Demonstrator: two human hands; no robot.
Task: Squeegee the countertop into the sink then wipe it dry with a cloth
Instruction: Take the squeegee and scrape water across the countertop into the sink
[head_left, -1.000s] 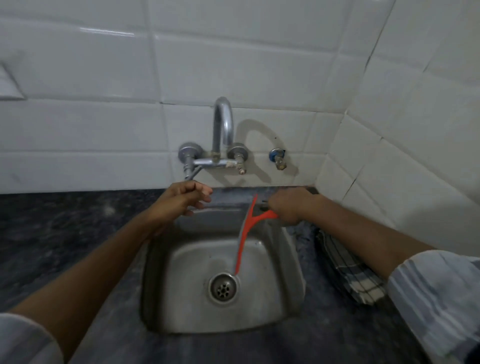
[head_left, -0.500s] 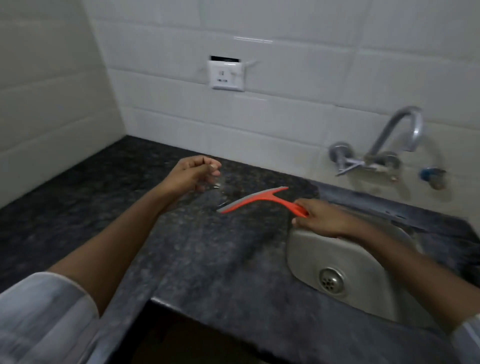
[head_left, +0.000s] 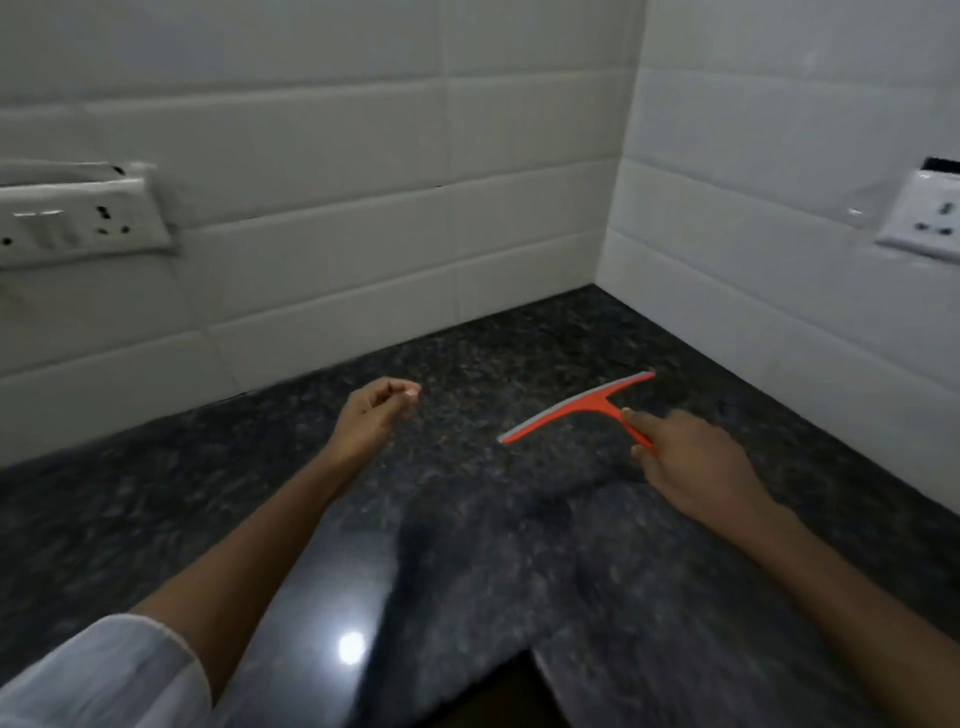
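Nearest, both forearms reach out over the dark granite countertop (head_left: 467, 561). At two o'clock the right hand (head_left: 691, 457) grips the red squeegee (head_left: 576, 408) by its handle, blade angled toward the tiled corner, likely to start a pull. At eleven o'clock the left hand (head_left: 371, 415) hovers, loosely curled and empty.

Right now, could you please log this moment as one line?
right hand: grips red squeegee | blade: near corner, contact unclear | left hand: loosely curled, empty | countertop: dark granite
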